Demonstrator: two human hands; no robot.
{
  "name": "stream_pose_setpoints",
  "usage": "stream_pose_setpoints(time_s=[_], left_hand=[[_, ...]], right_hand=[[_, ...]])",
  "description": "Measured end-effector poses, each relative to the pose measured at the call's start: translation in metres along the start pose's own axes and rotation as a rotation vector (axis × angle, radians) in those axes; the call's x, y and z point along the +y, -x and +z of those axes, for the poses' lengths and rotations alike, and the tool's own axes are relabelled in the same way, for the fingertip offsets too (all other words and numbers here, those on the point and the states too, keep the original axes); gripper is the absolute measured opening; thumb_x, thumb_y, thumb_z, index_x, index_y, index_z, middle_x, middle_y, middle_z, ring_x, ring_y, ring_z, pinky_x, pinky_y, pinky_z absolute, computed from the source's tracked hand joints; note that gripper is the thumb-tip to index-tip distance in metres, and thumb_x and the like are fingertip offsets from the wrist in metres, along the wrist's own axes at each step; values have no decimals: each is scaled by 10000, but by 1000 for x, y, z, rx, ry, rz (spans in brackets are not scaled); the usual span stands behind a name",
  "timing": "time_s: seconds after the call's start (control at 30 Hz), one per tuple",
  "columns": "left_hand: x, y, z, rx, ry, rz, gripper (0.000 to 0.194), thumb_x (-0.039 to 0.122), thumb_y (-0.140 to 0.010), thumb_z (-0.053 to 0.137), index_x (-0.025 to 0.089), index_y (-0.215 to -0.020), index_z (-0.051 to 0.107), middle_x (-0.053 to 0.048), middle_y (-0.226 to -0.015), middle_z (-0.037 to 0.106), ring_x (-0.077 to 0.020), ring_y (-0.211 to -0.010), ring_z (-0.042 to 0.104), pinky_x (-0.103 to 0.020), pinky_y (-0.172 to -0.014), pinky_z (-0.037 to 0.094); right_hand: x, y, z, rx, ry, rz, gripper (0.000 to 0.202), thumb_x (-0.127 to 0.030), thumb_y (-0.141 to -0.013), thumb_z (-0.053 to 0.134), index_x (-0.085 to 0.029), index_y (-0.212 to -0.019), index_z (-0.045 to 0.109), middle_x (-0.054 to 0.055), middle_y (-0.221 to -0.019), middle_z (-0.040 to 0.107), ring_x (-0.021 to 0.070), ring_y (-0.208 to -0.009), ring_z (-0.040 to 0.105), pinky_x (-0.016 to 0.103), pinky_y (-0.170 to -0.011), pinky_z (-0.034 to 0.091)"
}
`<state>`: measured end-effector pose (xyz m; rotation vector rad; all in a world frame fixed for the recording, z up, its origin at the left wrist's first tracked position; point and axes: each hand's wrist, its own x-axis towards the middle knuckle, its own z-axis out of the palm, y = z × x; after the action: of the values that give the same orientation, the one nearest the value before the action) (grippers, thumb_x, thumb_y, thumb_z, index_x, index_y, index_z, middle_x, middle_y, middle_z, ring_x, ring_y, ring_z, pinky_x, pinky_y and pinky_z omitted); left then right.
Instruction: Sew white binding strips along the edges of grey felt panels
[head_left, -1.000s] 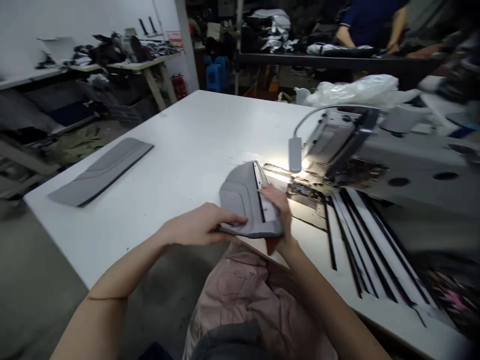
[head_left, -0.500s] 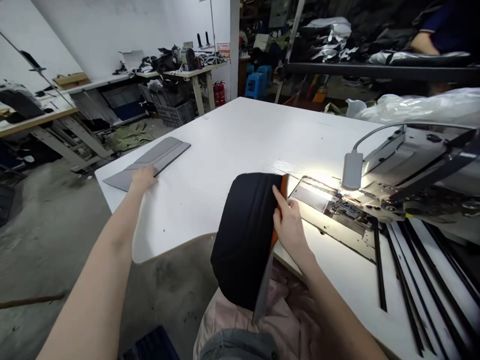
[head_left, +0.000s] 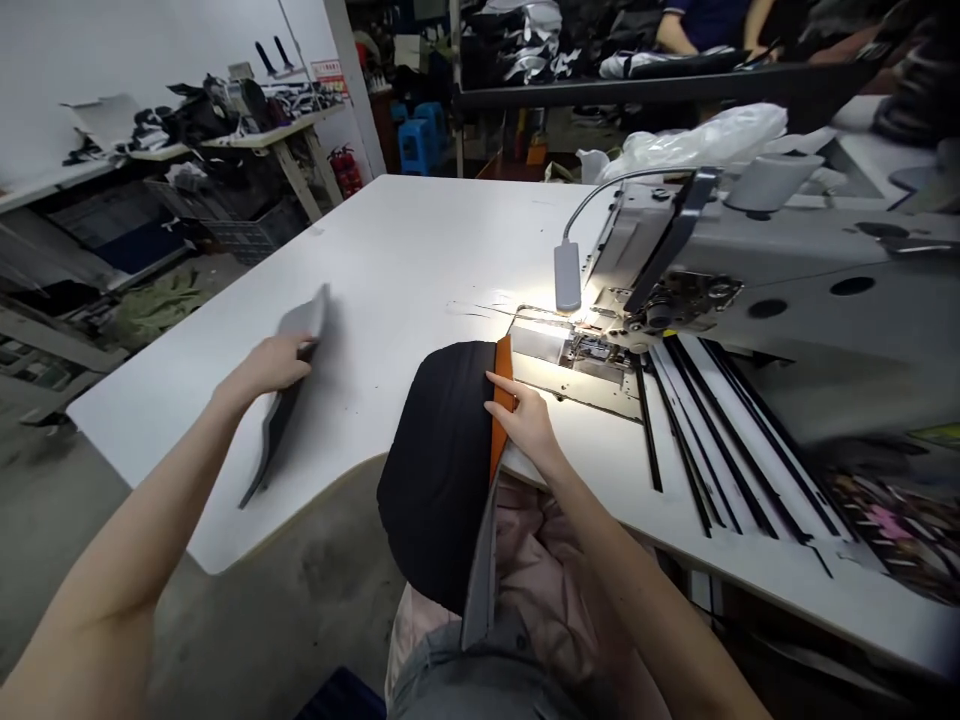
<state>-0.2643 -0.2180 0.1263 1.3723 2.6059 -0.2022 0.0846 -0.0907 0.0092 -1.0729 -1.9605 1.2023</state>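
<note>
My left hand grips a grey padded fabric panel by its edge and holds it tilted up over the left of the white table. Its lower end is close to the tabletop; whether it touches, I cannot tell. A black padded panel with an orange strip along its right edge lies partly on the table and partly over my lap. On that strip rests my right hand, fingers apart and pressing lightly. Some grey material hangs beneath the black panel's right side.
A lit sewing machine stands right of the black panel, its small lamp above the needle area. Several black strips lie on the table at right. Beyond it are clear plastic bags and another person's arm.
My left hand has picked the grey panel up from lying flat and turned it on edge. The view has swung right. My right hand stays at the orange strip.
</note>
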Motion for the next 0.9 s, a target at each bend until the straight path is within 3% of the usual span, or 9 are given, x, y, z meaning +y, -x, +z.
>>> stream_pose_setpoints(time_s=[0.13,0.23,0.33,0.43,0.5,0.6,0.67,0.77,0.9], left_hand=[[102,76,-21,33,-9,526,724,152,-724,486,326,-1426,498,-56,-1163,680,-282,-892,677,-371,-737,519],[165,130,-12,-150,-50,864,719,103,-697,493,282,-1392,536,-78,-993,703,-218,-644,646,-327,-537,439],[203,144,1,-350,-71,1123,540,97,-714,553,216,-1235,635,-90,-1000,708,-229,-698,663,-323,-544,440],[229,117,9,-429,53,1292,286,160,-820,589,223,-1080,687,-63,-979,713,-222,-806,675,-309,-659,504],[245,83,13,-220,194,1260,230,230,-897,563,215,-1098,675,-77,-1069,702,-235,-943,665,-332,-799,529],[269,27,23,194,266,1018,339,275,-959,485,175,-1263,597,-141,-1273,627,-291,-1138,597,-435,-959,489],[283,-5,32,157,261,970,383,310,-985,439,176,-1317,574,-133,-1286,629,-295,-1159,586,-446,-969,479],[296,-38,48,-45,419,1015,350,356,-975,459,208,-1233,642,-64,-1230,682,-245,-1127,617,-371,-965,484],[307,-53,67,-99,614,891,224,304,-844,642,204,-1024,729,-33,-1104,742,-227,-1057,665,-330,-960,494]], right_hand=[[-6,2,-1,11,-198,71,642,-555,-897,486,-165,-1401,570,127,-1238,664,252,-1056,624,404,-889,523],[-6,7,-6,-53,-448,148,714,-686,-937,261,-194,-1345,580,99,-1129,692,224,-938,651,353,-757,551],[0,13,-14,23,-469,158,582,-630,-834,511,-159,-1161,610,91,-1036,696,220,-903,635,332,-769,538],[7,17,-22,133,-434,115,497,-487,-748,627,-172,-1125,550,82,-1059,674,207,-943,618,315,-817,522],[12,16,-24,216,-417,96,463,-492,-755,610,-194,-1096,513,62,-1028,660,189,-912,608,297,-790,512],[20,11,-24,343,-324,97,343,-500,-784,601,-215,-940,492,9,-876,613,162,-795,561,267,-697,473],[26,9,-25,388,-267,104,309,-493,-802,612,-221,-853,475,-29,-757,549,144,-700,510,253,-635,439],[32,13,-33,369,-134,67,284,-471,-903,535,-217,-783,491,-25,-691,523,150,-666,516,272,-640,463],[35,35,-57,306,311,-271,223,-202,-936,427,-163,-904,645,160,-1210,613,275,-1165,572,446,-978,512]])
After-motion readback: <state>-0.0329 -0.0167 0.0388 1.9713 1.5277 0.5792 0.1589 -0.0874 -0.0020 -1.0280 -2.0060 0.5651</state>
